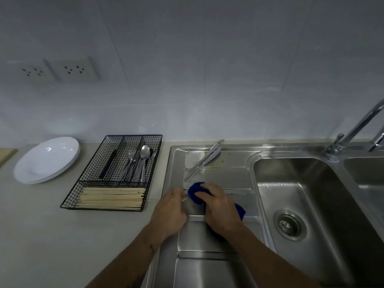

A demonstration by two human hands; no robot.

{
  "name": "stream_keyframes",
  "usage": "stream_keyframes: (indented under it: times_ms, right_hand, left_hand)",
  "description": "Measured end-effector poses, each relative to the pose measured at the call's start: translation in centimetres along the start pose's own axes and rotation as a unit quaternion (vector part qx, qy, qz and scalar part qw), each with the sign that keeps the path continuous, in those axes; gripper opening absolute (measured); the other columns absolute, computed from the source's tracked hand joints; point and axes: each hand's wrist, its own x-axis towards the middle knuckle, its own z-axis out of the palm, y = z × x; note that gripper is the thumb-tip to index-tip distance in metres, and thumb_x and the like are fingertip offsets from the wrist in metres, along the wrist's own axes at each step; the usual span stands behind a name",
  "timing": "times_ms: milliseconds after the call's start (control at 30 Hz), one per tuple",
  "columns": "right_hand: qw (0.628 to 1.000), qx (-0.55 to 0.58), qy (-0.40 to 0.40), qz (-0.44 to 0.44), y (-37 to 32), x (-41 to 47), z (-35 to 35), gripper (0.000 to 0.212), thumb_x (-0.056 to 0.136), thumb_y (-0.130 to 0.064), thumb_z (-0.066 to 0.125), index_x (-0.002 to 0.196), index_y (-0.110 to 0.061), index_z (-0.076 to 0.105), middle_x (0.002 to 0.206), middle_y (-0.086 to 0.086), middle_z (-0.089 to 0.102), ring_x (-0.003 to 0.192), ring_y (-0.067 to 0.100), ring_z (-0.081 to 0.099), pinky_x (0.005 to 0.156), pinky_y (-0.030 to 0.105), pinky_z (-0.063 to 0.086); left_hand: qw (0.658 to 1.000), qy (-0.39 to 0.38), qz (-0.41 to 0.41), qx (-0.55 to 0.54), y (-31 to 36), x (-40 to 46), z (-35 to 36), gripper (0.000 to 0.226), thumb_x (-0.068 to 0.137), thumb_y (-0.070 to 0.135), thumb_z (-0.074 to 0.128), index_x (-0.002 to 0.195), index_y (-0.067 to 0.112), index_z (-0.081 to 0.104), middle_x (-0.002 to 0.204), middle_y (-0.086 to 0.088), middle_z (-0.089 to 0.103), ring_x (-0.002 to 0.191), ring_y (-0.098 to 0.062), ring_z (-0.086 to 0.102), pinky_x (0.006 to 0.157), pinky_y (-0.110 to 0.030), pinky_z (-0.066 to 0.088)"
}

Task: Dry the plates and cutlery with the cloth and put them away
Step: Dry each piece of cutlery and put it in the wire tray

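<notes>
Two bare forearms come up from the bottom edge, no sleeves anywhere along their visible length, no watch, no bracelet at either wrist. The left hand (169,213) shows its back to the camera, knuckles rounded, no ring to be seen. There's a small dark mark on the left forearm just below the wrist, and a fainter dark patch lower down near the frame's edge; whether tattoo or shadow, the dim light won't say. The right hand (221,206) shows its back too, fingers bare, nails too blurred to describe. Both arms are lean, widening toward the elbow, and no gloves are worn.
</notes>
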Motion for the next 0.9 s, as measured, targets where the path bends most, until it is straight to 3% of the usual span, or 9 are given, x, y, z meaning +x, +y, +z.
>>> stream_keyframes:
  times_ms: [100,200,333,400,500,600,700,800,900]
  right_hand:
    - [0.999,-0.029,0.037,0.021,1.0,0.0,-0.4,0.060,0.053,0.014,0.078,0.108,-0.009,0.073,0.119,0.012,0.066,0.104,0.033,0.065,0.087,0.043,0.056]
    - [0.991,-0.029,0.092,0.093,0.7,1.0,-1.5,0.061,0.051,0.016,0.075,0.107,-0.008,0.073,0.115,0.012,0.067,0.098,0.033,0.066,0.081,0.045,0.059]
    - [0.996,-0.066,0.056,-0.009,-1.6,1.4,-1.9,0.064,0.051,0.012,0.077,0.111,-0.008,0.072,0.124,0.011,0.064,0.112,0.034,0.062,0.096,0.044,0.051]
    - [0.993,-0.091,0.073,-0.009,-2.0,1.5,-2.3,0.058,0.056,0.010,0.076,0.111,-0.010,0.072,0.125,0.009,0.064,0.113,0.032,0.062,0.101,0.041,0.047]
    - [0.979,-0.109,0.148,0.093,-2.9,1.6,-3.1,0.057,0.050,0.014,0.079,0.102,-0.008,0.075,0.115,0.010,0.069,0.100,0.031,0.067,0.095,0.036,0.049]
    - [0.982,-0.130,0.132,0.035,-5.5,1.8,-2.5,0.057,0.053,0.014,0.077,0.106,-0.007,0.074,0.118,0.012,0.067,0.106,0.032,0.064,0.093,0.044,0.053]
    - [0.991,-0.095,0.094,0.014,-9.5,2.8,-2.7,0.053,0.065,0.006,0.069,0.115,-0.013,0.066,0.123,0.008,0.064,0.105,0.028,0.063,0.087,0.041,0.054]
    - [0.982,-0.030,0.159,0.098,-11.9,4.7,-4.1,0.040,0.075,0.002,0.063,0.110,-0.017,0.056,0.121,0.001,0.051,0.094,0.021,0.057,0.074,0.038,0.055]
    - [0.976,-0.055,0.201,0.062,-12.7,5.5,-4.1,0.029,0.081,-0.001,0.060,0.107,-0.012,0.063,0.114,0.003,0.053,0.092,0.018,0.056,0.074,0.037,0.055]
  left_hand:
    - [0.999,0.039,0.030,0.015,-0.5,0.0,-1.0,0.040,0.080,0.000,0.054,0.111,0.023,0.043,0.110,0.007,0.045,0.098,-0.009,0.042,0.079,-0.019,0.030]
    - [0.995,0.061,0.075,0.012,-1.0,0.2,-1.6,0.041,0.078,-0.003,0.053,0.112,0.019,0.047,0.108,0.007,0.045,0.098,-0.010,0.043,0.082,-0.019,0.032]
    - [0.986,0.097,0.137,-0.006,-1.9,1.3,-3.0,0.028,0.083,0.000,0.050,0.106,0.016,0.049,0.104,0.002,0.049,0.093,-0.017,0.049,0.078,-0.028,0.040]
    - [0.978,0.109,0.175,-0.007,-2.5,1.7,-4.0,0.027,0.083,-0.001,0.050,0.105,0.015,0.051,0.102,0.002,0.050,0.090,-0.019,0.050,0.076,-0.030,0.040]
    - [0.971,0.117,0.207,-0.008,-3.7,1.4,-5.5,0.026,0.085,-0.002,0.053,0.106,0.014,0.052,0.105,0.002,0.052,0.093,-0.018,0.049,0.081,-0.031,0.043]
    - [0.967,0.114,0.226,-0.021,-5.0,0.9,-6.3,0.030,0.085,-0.002,0.055,0.107,0.018,0.050,0.105,0.006,0.049,0.093,-0.015,0.047,0.082,-0.031,0.043]
    - [0.956,0.122,0.266,-0.033,-5.9,0.7,-6.8,0.032,0.083,-0.004,0.053,0.106,0.018,0.050,0.103,0.006,0.050,0.092,-0.015,0.047,0.079,-0.032,0.044]
    - [0.941,0.149,0.301,-0.047,-6.2,0.7,-7.8,0.021,0.087,-0.001,0.049,0.100,0.016,0.051,0.097,0.006,0.049,0.085,-0.013,0.045,0.073,-0.029,0.040]
    - [0.922,0.182,0.336,-0.065,-6.5,0.8,-8.7,0.012,0.087,0.002,0.047,0.093,0.011,0.052,0.091,0.003,0.050,0.078,-0.015,0.044,0.066,-0.028,0.037]
